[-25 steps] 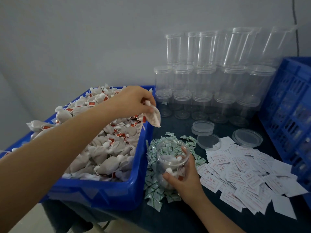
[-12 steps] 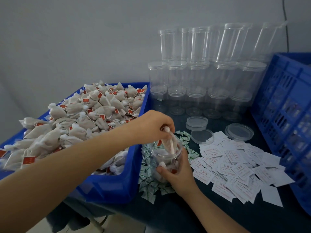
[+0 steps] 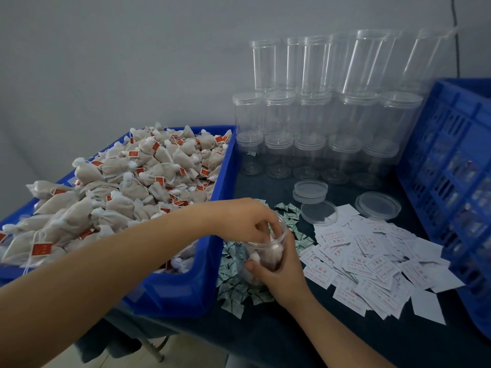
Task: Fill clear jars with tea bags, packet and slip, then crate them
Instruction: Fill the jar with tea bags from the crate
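An open clear jar [image 3: 251,254] stands on the dark table [image 3: 292,341] on a scatter of green-and-white packets [image 3: 233,288]. It holds several tea bags. My right hand [image 3: 281,272] grips its right side. My left hand [image 3: 247,219] is over the jar's mouth, fingertips dipped inside and pinched on a white tea bag [image 3: 271,239]. To the left, a blue bin [image 3: 186,288] is heaped with tea bags with red tags [image 3: 132,181]. White printed slips [image 3: 372,258] lie spread to the right of the jar.
Empty clear jars [image 3: 313,115] are stacked in tiers against the back wall. Loose clear lids [image 3: 309,191] [image 3: 377,204] lie in front of them. A blue slatted crate [image 3: 451,181] stands along the right edge. The table's front edge is close to me.
My left hand carried a tea bag from above the bin rightward and down into the jar's mouth. My right hand kept its grip on the jar.
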### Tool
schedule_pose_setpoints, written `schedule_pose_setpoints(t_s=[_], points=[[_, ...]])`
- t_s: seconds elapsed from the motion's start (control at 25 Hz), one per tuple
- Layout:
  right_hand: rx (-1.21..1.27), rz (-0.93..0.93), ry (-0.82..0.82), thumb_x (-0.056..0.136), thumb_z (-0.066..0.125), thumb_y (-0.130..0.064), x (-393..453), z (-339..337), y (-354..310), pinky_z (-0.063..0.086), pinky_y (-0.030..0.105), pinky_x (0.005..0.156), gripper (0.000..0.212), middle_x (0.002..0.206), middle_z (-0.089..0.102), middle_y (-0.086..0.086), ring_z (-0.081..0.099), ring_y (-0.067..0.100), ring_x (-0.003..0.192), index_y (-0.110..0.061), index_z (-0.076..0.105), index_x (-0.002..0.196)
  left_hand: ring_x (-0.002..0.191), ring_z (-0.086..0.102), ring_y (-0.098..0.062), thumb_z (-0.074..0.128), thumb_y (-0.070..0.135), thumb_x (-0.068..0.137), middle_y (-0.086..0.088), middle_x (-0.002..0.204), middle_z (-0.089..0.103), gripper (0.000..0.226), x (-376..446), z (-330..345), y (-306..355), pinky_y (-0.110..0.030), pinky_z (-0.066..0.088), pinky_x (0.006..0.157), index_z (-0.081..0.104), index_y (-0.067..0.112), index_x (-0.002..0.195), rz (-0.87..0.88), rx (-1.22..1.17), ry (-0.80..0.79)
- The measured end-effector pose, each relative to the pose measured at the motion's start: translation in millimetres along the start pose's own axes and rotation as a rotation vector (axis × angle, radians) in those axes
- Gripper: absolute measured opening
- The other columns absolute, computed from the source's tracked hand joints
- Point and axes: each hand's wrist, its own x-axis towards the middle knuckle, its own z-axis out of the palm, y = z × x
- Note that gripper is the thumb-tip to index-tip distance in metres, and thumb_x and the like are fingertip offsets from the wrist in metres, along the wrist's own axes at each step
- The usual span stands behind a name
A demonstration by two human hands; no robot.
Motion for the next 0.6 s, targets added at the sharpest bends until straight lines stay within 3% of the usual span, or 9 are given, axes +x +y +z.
schedule_pose_setpoints(t_s=[0.16, 0.24, 0.28, 0.36, 0.44, 0.52, 0.6], points=[[0.010, 0.038, 0.003, 0.061, 0.089, -0.050, 0, 0, -3, 0.051, 0.016, 0.089, 0.094, 0.128, 0.061, -0.020, 0.061, 0.005, 0.119, -0.047, 0.036, 0.139, 0.094, 0.056, -0.011, 0.039, 0.011, 0.094, 0.004, 0.105, 0.063, 0.030, 1, -2, 9, -0.032, 0.045, 0.094, 0.064, 0.012, 0.111, -0.005, -0.075, -0.172], [0.013, 0.053, -0.002, 0.060, 0.089, -0.052, 1, 0, -2, 0.053, 0.018, 0.088, 0.097, 0.127, 0.062, -0.017, 0.062, 0.007, 0.117, -0.044, 0.036, 0.141, 0.092, 0.054, -0.014, 0.039, 0.029, 0.094, 0.000, 0.103, 0.061, 0.032, 2, -7, 14, -0.039, 0.041, 0.098, 0.063, 0.011, 0.103, -0.085, -0.222, -0.287], [0.011, 0.054, -0.005, 0.060, 0.089, -0.052, 0, -1, -1, 0.053, 0.020, 0.088, 0.095, 0.127, 0.063, -0.014, 0.063, 0.010, 0.117, -0.042, 0.038, 0.140, 0.100, 0.054, -0.015, 0.038, 0.041, 0.094, -0.001, 0.110, 0.061, 0.037, 3, -10, 15, -0.041, 0.037, 0.102, 0.062, 0.016, 0.106, -0.135, -0.273, -0.344], [0.008, 0.063, -0.015, 0.057, 0.089, -0.057, -1, -1, 0, 0.054, 0.028, 0.093, 0.100, 0.129, 0.063, -0.008, 0.062, 0.011, 0.120, -0.035, 0.038, 0.141, 0.127, 0.042, -0.016, 0.027, 0.067, 0.089, 0.001, 0.137, 0.050, 0.063, 9, -13, 16, -0.041, 0.022, 0.110, 0.056, 0.025, 0.126, -0.209, -0.200, -0.419], [0.005, 0.097, -0.020, 0.050, 0.088, -0.065, -3, -1, -3, 0.053, 0.035, 0.100, 0.117, 0.134, 0.060, -0.003, 0.059, 0.009, 0.122, -0.025, 0.034, 0.146, 0.138, 0.028, -0.018, 0.018, 0.079, 0.082, 0.005, 0.148, 0.038, 0.081, 15, -12, 17, -0.044, 0.013, 0.112, 0.048, 0.027, 0.135, -0.228, -0.093, -0.470], [0.020, 0.102, -0.009, 0.051, 0.090, -0.058, -4, -2, -4, 0.056, 0.030, 0.092, 0.112, 0.129, 0.062, -0.007, 0.062, 0.009, 0.117, -0.026, 0.036, 0.143, 0.129, 0.041, -0.016, 0.023, 0.078, 0.082, 0.007, 0.138, 0.051, 0.078, 17, -15, 14, -0.041, 0.022, 0.109, 0.053, 0.025, 0.131, -0.149, -0.048, -0.427], [0.036, 0.068, -0.021, 0.059, 0.089, -0.040, -3, -1, -4, 0.055, 0.019, 0.082, 0.095, 0.121, 0.064, -0.018, 0.065, 0.005, 0.111, -0.036, 0.038, 0.139, 0.100, 0.059, -0.004, 0.035, 0.067, 0.088, 0.011, 0.107, 0.067, 0.056, 14, -27, -1, -0.029, 0.040, 0.098, 0.066, 0.024, 0.108, -0.026, -0.072, -0.198]])
